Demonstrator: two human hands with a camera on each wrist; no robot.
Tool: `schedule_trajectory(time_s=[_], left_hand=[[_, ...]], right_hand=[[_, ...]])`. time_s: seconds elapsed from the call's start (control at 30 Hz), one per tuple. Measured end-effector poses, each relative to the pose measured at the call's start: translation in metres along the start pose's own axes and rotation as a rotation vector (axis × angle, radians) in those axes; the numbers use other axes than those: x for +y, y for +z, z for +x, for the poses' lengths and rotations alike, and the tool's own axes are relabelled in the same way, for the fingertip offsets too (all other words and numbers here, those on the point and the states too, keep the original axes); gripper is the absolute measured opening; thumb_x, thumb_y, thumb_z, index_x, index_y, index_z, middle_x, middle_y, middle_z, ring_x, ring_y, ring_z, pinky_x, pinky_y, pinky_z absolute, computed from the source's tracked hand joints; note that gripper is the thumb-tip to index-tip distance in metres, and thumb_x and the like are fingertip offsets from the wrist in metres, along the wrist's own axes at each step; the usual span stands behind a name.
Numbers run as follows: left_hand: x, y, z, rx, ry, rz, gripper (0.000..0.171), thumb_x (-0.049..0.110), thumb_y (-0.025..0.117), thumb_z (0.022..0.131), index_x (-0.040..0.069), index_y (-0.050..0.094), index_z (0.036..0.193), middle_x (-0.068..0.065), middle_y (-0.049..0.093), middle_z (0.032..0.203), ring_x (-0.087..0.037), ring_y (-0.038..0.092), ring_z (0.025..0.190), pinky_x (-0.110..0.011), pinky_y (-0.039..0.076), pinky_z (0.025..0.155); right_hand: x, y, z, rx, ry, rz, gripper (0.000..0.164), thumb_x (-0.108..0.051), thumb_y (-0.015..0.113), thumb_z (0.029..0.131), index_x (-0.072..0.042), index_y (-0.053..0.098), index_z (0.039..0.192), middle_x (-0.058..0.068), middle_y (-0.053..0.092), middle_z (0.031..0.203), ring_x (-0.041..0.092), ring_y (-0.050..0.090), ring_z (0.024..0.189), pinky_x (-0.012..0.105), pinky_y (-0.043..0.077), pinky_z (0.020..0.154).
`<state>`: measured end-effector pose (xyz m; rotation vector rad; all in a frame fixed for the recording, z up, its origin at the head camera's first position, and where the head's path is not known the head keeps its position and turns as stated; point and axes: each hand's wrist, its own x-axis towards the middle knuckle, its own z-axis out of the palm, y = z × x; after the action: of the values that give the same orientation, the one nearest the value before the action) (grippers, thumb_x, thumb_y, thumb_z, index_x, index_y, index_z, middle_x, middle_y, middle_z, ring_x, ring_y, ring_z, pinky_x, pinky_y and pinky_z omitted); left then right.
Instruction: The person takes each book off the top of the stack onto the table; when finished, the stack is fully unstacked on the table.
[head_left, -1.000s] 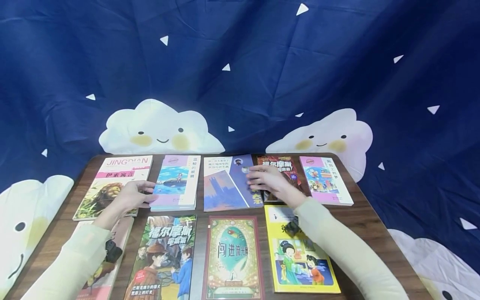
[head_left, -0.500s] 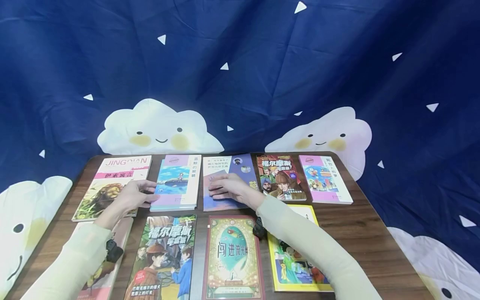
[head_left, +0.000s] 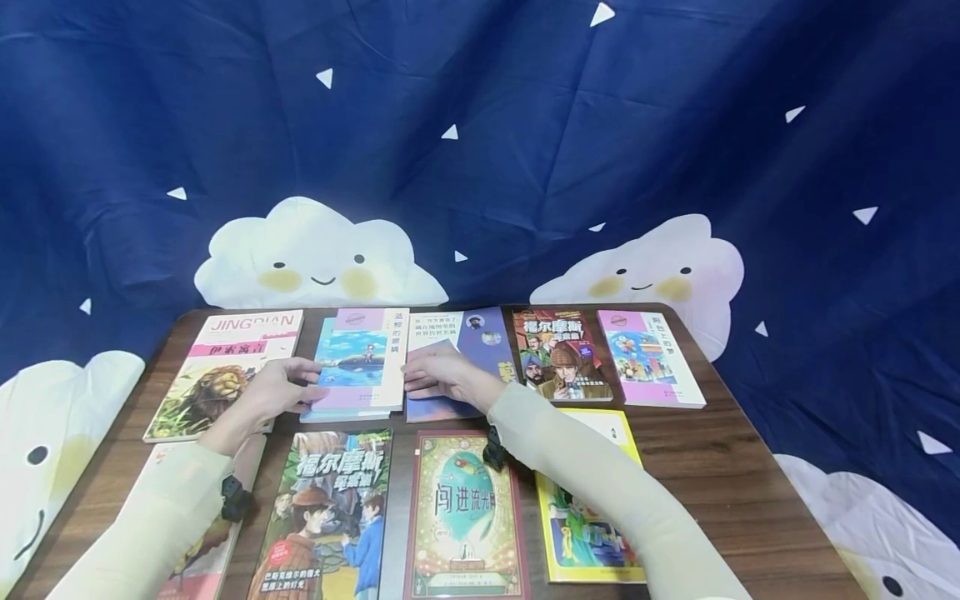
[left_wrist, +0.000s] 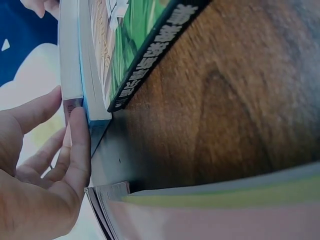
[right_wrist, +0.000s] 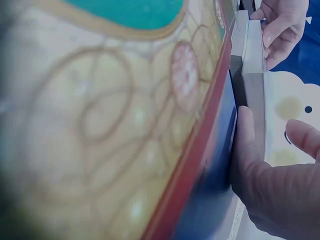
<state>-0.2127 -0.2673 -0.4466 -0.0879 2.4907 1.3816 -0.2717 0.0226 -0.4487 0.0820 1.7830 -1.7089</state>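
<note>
In the head view, a paperback [head_left: 358,360] with a pink, white and blue sea cover lies on a light-blue-edged book [head_left: 352,417], slightly askew. My left hand [head_left: 273,392] pinches the paperback's left edge, its thumb on the cover side. At the right edge, my right hand [head_left: 450,373] touches the paperback with fairly straight fingers, over a purple and white book [head_left: 491,350]. The left wrist view shows the thumb and fingers at the paperback's [left_wrist: 71,55] corner. In the right wrist view, the right thumb stands apart from the paperback [right_wrist: 256,95].
Beside the stack lie a lion-cover book [head_left: 213,392], a red detective book [head_left: 566,358] and a pink city-cover book [head_left: 651,362]. Nearer are a detective comic [head_left: 330,508], an ornate green and gold book [head_left: 467,517], a yellow book [head_left: 585,542] and a partly covered pink book [head_left: 202,550].
My right hand has moved left from the red detective book to the paperback's right edge. The paperback has shifted right over the book beneath it. My left hand has followed slightly right.
</note>
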Motion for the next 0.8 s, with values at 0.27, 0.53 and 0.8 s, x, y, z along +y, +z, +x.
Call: schedule_trajectory(time_s=[0.27,0.53,0.8], left_hand=[[0.0,0.0,0.002,-0.007,-0.003,-0.019,0.06,0.017,0.079,0.096,-0.007,0.054,0.146,-0.03,0.058,0.136,-0.018,0.073,0.092,-0.039,0.069,0.085],[-0.002,0.002,0.0,0.006,0.009,0.007,0.059,0.023,0.078,0.097,-0.005,0.057,0.145,-0.029,0.06,0.135,-0.023,0.076,0.097,-0.039,0.069,0.086],[-0.001,0.001,-0.011,0.07,0.049,0.068,0.051,0.019,0.074,0.1,-0.008,0.059,0.141,-0.032,0.063,0.13,-0.036,0.074,0.104,-0.041,0.069,0.085]], right_hand=[[0.0,0.01,0.005,0.01,-0.004,0.004,0.066,-0.005,0.073,0.097,0.004,0.042,0.155,0.015,0.067,0.118,0.017,0.067,0.078,0.037,0.068,0.09],[-0.004,0.004,-0.002,0.017,-0.08,0.03,0.052,-0.003,0.07,0.098,-0.002,0.05,0.146,0.009,0.069,0.105,0.017,0.071,0.075,0.031,0.069,0.07],[-0.011,-0.032,-0.03,0.026,-0.109,0.056,0.053,-0.002,0.069,0.099,-0.007,0.051,0.148,0.014,0.073,0.116,0.019,0.077,0.085,0.04,0.069,0.084]])
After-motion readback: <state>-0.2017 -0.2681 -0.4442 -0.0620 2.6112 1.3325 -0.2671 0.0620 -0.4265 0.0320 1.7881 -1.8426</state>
